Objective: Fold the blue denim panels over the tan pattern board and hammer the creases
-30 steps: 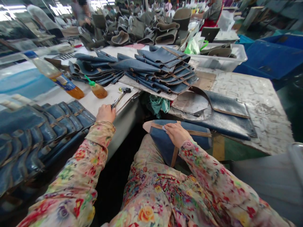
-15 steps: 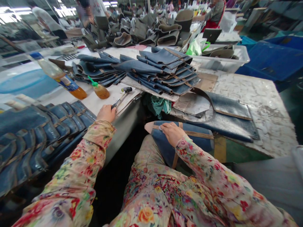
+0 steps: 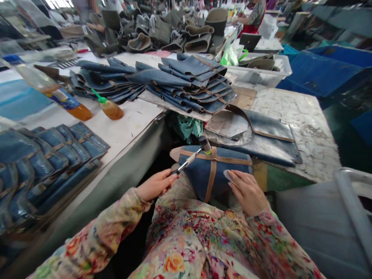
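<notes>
My left hand [image 3: 159, 183] is closed around the handle of a small hammer [image 3: 186, 162]. The hammer's dark head is over the far left part of a blue leather piece [image 3: 196, 186], which lies across my lap and has crossed tan strips. Whether the head touches the leather I cannot tell. Near the right side of that piece, my right hand [image 3: 247, 190] pinches a small whitish flat piece [image 3: 227, 175] between thumb and fingers. A pale pointed end [image 3: 175, 154] sticks out at the leather's left.
Stacked blue leather pieces [image 3: 186, 83] cover the table ahead, and more [image 3: 55, 155] lie at the left. A bottle [image 3: 65, 99] and a small glue bottle [image 3: 112, 109] lie on the table. A grey bin [image 3: 305, 209] stands at my right.
My left hand has lifted the hammer off the table and brought it right, over the blue leather piece. My right hand has moved right and nearer to me, off the tan strip.
</notes>
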Available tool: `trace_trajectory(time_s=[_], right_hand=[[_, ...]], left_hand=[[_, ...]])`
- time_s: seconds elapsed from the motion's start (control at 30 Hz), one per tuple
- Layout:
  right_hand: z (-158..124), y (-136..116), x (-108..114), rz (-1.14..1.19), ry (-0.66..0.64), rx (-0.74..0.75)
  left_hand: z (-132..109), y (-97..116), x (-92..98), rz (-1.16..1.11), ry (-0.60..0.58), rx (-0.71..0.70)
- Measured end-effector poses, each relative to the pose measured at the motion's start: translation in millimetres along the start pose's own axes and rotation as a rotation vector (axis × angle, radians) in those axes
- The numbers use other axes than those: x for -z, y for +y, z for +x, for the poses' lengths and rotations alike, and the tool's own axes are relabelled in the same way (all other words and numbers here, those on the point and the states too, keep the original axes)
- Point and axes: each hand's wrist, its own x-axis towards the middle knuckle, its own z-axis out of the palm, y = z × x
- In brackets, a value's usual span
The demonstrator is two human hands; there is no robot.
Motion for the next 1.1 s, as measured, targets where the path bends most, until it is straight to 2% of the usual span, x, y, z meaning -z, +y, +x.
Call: trace_trajectory(time_s=[0.1,0.2,0.27,0.37,0.47,0.53,0.6,0.67,0.77,0.83,1.0,1.1], right_hand=[[-11,0,2,0.003,0.011,-0.035],[-12,0,1,0.008,0.023,-0.050],[-11,0,0,0.017,0.036,-0.050],[-11,0,-2,0.028,0.047,-0.049],[-12,0,-3,0.026,0.056,-0.058],[-13,1,-3,0.027,0.057,-0.058],[-14,2,-3,0.031,0.061,-0.053],[-14,3,-3,0.038,0.072,-0.042],[-13,4,-3,0.045,0.102,-0.032],[-12,5,-4,0.039,0.108,-0.032],[-12,5,-3,0.030,0.097,-0.015],[-12,4,-3,0.025,0.105,-0.026]], left_hand=[[-1,8,-21.6,0.060,0.071,-0.135],[-4,17,-29.4,0.192,0.195,-0.317],[-3,13,-31.2,0.366,0.249,-0.358],[5,-1,-33.5,0.581,0.217,-0.283],[11,-7,-34.2,0.617,0.163,-0.275],[8,-4,-32.5,0.566,0.190,-0.329],[2,0,-29.4,0.505,0.267,-0.368],[-2,-3,-26.4,0.533,0.293,-0.332],[-1,-12,-24.8,0.703,0.184,-0.183],[2,-15,-25.3,0.738,0.137,-0.158],[5,-7,-25.1,0.610,0.302,-0.291],[9,-9,-23.3,0.696,0.235,-0.179]])
